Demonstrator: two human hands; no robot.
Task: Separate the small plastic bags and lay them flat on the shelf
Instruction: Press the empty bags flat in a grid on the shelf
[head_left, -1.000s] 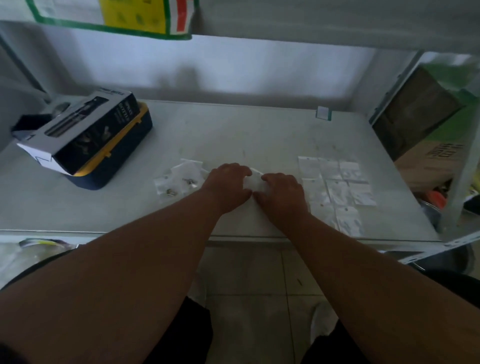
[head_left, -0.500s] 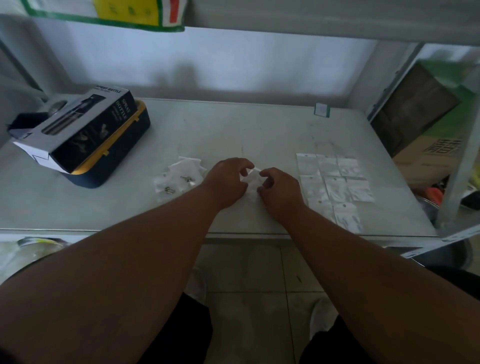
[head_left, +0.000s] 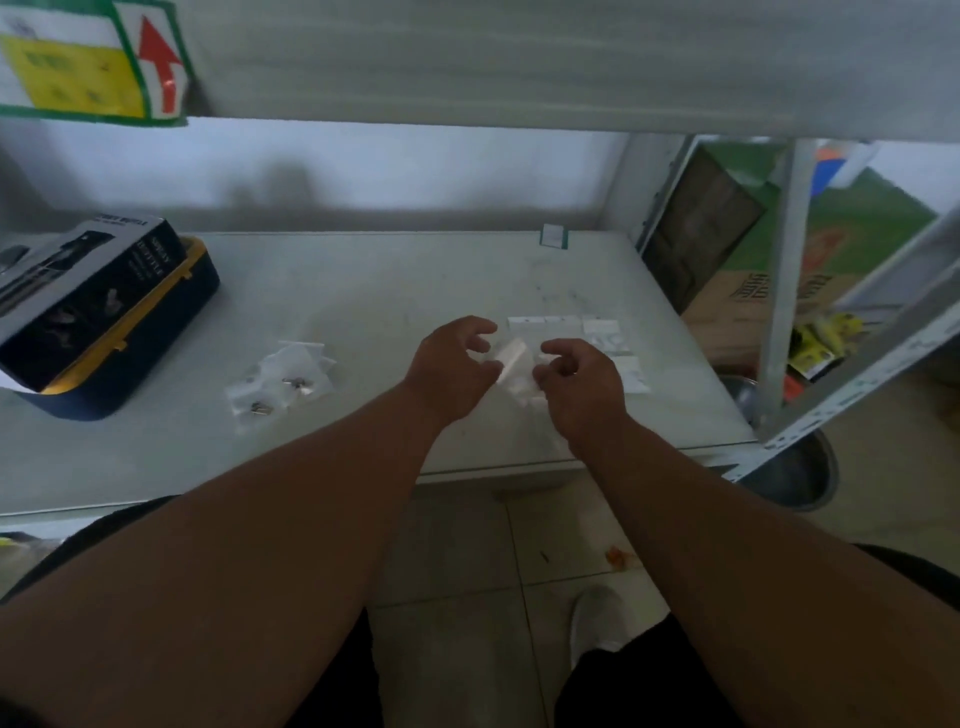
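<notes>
A small clear plastic bag hangs tilted just above the white shelf, pinched between my left hand and my right hand. To the right of my hands, several flat bags lie in rows on the shelf, partly hidden by my right hand. On the left sits a loose heap of bags with small metal parts inside some of them.
A dark blue and yellow case with a printed box on top stands at the shelf's left. A small green-edged tag stands at the back. A metal upright, cardboard boxes and a bucket are at the right.
My hands have lifted off the shelf and drawn apart a little, raising one bag between them. The view has tilted up, showing more of the upper shelf.
</notes>
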